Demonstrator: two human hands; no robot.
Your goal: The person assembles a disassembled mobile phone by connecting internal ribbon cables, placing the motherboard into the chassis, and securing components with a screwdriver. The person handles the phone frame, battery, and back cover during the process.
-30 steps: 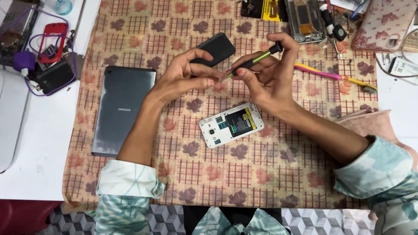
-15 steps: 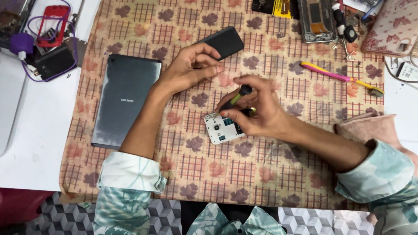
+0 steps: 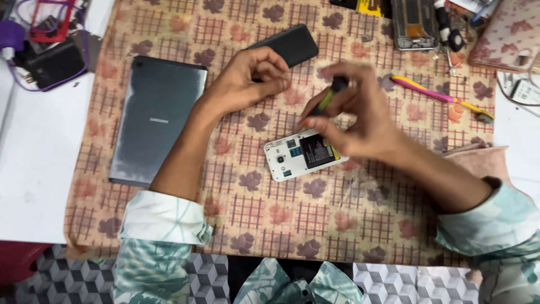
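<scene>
From the opened white phone point(image 3: 301, 156), your way toward 6 o'clock is bare patterned cloth point(image 3: 315, 225) down to the table edge. At 9 o'clock your left forearm crosses, with the grey tablet point(image 3: 157, 118) beyond it. At 12 o'clock your left hand point(image 3: 247, 81) and the black cover point(image 3: 289, 44) block. Your right hand point(image 3: 360, 121) hangs over the phone's 1 o'clock side. The yellow-and-pink tool point(image 3: 439, 98) lies toward 2 o'clock, near cluttered parts.
</scene>
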